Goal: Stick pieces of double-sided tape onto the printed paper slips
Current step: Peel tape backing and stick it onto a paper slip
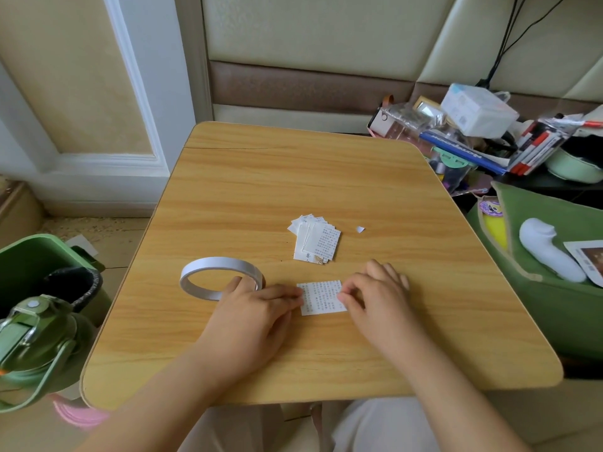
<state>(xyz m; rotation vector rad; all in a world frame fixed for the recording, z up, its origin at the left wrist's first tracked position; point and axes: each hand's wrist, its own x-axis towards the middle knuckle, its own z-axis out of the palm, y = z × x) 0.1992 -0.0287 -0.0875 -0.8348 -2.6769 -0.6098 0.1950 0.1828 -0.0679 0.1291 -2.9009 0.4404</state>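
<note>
While both hands (321,301) flank it, fingertips touch the slip (322,297).

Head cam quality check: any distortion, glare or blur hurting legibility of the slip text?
Head view: wide-angle bowing curves the table edges; soft even light, faint shadows, no glare; print on the slip between left hand and right hand too small and soft to read.

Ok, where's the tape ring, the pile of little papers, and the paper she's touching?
tape roll (195,270), head view, far white rim
stack of slips (321,243), head view, top printed slip
single slip (323,296), head view, printed middle
</note>
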